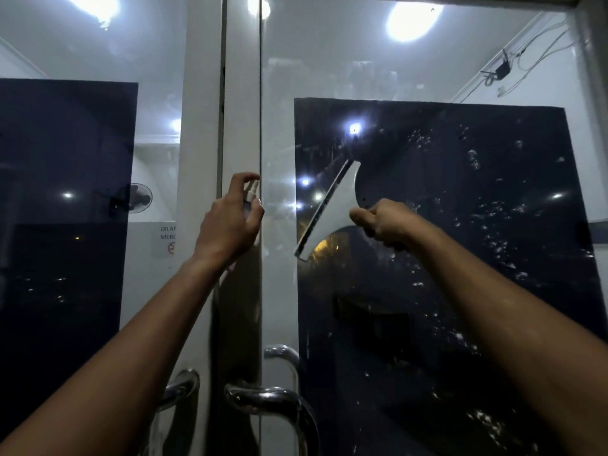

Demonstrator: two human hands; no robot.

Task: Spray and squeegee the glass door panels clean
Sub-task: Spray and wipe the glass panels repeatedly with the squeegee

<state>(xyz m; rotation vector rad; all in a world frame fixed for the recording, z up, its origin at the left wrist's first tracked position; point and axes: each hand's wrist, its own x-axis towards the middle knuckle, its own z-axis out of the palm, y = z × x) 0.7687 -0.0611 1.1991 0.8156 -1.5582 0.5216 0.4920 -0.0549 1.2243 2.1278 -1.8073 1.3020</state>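
Note:
Two glass door panels fill the view, each with a dark tinted sheet. My right hand (383, 222) grips the handle of a white squeegee (335, 209), whose blade lies tilted against the right glass panel (460, 192), near the tint's left edge. Spray droplets speckle the right panel to the right of the blade. My left hand (230, 222) holds a small spray bottle (252, 192) upright in front of the white door frame (241, 110), forefinger curled over its nozzle. The left glass panel (65, 192) shows no droplets.
Chrome pull handles (263, 398) stick out from both doors low in the middle, below my forearms. A small no-smoking notice (166, 240) shows behind the left panel. Ceiling lights reflect in the glass. The right door's frame edge (589, 93) runs down the far right.

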